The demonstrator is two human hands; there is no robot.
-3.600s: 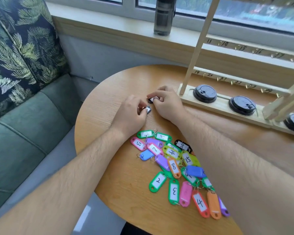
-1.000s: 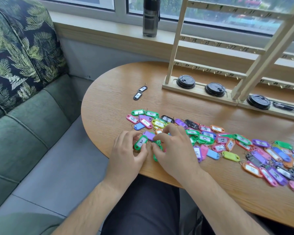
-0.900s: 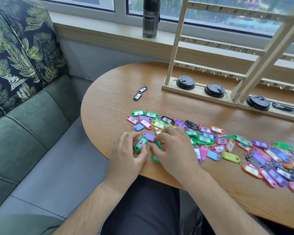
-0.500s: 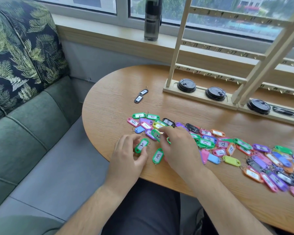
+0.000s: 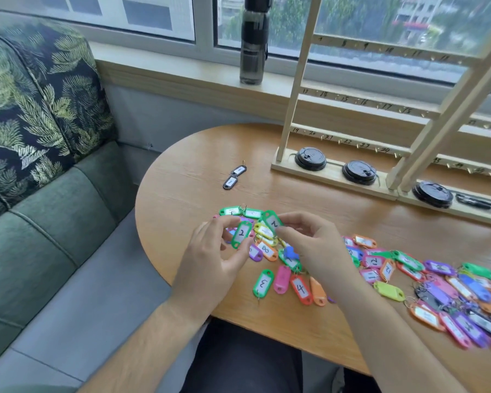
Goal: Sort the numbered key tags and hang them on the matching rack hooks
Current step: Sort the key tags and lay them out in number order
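Since both seem marked 2, likely paired for one hook: left hand (image 5: pixel 210 262), grip pinching a green plastic key tag (image 5: pixel 241 234); right hand (image 5: pixel 318 245) pinching a second green tag (image 5: pixel 272 222), mid-frame above the coloured tag heap (image 5: pixel 374 260); wooden hook rack (image 5: pixel 296 95), upper right.

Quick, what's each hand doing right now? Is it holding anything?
Left hand: pinches the green tag marked 2.
Right hand: pinches a second green tag; its number is too blurred to read.

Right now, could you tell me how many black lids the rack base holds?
3: left lid by the upright post, middle lid, right lid past the slanted posts; others may lie off-frame.
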